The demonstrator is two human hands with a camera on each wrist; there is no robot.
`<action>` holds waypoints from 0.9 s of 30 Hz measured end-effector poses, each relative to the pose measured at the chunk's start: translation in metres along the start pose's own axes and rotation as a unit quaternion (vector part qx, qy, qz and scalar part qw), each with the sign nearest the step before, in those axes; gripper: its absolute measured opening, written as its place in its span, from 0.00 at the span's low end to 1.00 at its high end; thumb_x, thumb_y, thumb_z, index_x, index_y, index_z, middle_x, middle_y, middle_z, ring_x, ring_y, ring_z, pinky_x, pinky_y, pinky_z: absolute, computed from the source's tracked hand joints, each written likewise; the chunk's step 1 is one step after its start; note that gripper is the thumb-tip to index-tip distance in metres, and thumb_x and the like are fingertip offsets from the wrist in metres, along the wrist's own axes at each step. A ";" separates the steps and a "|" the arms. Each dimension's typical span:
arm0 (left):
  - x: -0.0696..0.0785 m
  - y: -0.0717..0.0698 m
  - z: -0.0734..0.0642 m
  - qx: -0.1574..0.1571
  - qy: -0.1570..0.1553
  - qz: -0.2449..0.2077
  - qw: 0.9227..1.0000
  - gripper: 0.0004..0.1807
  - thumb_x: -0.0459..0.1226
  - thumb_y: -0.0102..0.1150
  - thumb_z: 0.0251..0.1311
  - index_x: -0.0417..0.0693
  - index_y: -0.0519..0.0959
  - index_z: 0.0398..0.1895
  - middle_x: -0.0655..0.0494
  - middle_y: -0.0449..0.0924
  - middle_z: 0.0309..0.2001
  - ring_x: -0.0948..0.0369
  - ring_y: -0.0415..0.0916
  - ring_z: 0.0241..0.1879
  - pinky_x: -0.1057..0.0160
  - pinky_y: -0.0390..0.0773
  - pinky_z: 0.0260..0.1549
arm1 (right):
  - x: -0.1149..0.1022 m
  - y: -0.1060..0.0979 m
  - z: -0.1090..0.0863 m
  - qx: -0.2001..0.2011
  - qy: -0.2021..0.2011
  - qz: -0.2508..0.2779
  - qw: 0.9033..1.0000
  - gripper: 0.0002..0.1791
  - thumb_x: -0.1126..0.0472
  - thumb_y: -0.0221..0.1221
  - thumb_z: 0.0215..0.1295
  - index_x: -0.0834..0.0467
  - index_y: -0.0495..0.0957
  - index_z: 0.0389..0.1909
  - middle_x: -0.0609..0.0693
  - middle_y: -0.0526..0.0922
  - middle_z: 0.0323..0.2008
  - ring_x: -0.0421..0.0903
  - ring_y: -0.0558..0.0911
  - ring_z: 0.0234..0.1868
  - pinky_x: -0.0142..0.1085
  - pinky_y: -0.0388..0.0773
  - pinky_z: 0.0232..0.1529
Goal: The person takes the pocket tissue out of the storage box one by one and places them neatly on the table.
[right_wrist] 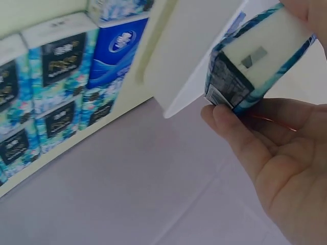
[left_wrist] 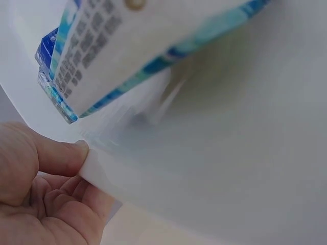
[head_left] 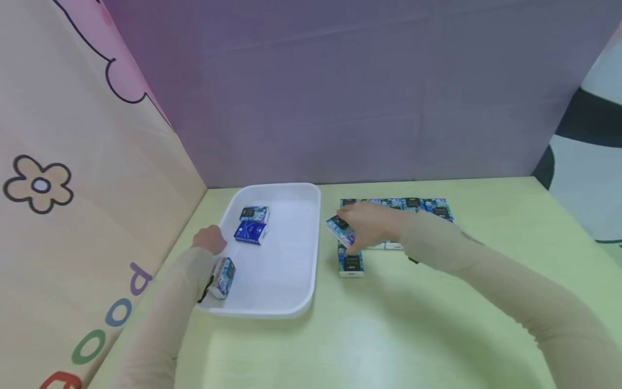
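Observation:
My left hand is at the left rim of a white plastic tray. In the left wrist view its thumb and fingers pinch that rim. My right hand grips a blue and green tissue pack just right of the tray, above the table. The right wrist view shows the pack tilted between thumb and fingers, its pale side facing the camera. Inside the tray lie a floral tissue pack, a plain blue-faced one, and another leaning by the left wall.
Rows of tissue packs lie close together on the pale green table, partly hidden by my right hand. One pack sticks out toward me at their left end. A grey-purple partition rises behind; a printed panel stands left.

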State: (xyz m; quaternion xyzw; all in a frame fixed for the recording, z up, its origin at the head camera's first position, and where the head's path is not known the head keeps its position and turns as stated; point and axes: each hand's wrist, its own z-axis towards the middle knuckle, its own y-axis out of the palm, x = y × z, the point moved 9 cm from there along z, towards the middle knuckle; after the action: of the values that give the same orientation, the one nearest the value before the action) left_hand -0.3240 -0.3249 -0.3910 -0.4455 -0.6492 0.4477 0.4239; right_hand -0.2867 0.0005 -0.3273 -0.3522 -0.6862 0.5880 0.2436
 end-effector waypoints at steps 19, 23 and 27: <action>0.004 -0.004 -0.003 0.005 0.022 0.007 1.000 0.17 0.35 0.46 0.54 0.26 0.72 0.39 0.36 0.76 0.32 0.47 0.75 0.32 0.50 0.76 0.37 | 0.027 0.070 -0.053 -0.030 0.047 0.026 0.998 0.50 0.45 0.66 0.46 0.71 0.58 0.63 0.67 0.62 0.63 0.61 0.75 0.51 0.52 0.68 0.56; 0.002 -0.002 -0.003 0.001 0.011 0.005 1.000 0.17 0.35 0.46 0.55 0.26 0.71 0.41 0.37 0.76 0.32 0.47 0.75 0.33 0.52 0.76 0.37 | 0.029 0.086 -0.058 -0.038 0.049 0.026 0.998 0.50 0.44 0.67 0.44 0.72 0.60 0.62 0.69 0.63 0.62 0.65 0.67 0.59 0.53 0.64 0.59; 0.002 0.000 -0.001 -0.004 0.005 0.005 1.000 0.18 0.35 0.46 0.57 0.27 0.71 0.43 0.37 0.76 0.33 0.49 0.75 0.32 0.53 0.76 0.36 | 0.030 0.099 -0.060 -0.038 0.048 0.026 0.998 0.52 0.42 0.67 0.42 0.73 0.61 0.61 0.70 0.64 0.61 0.66 0.67 0.59 0.54 0.63 0.59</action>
State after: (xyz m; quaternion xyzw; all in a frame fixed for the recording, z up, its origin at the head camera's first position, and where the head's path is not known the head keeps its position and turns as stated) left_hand -0.3233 -0.3231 -0.3908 -0.4523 -0.6467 0.4450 0.4232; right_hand -0.2412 0.0675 -0.4148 -0.4068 -0.6863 0.5498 0.2473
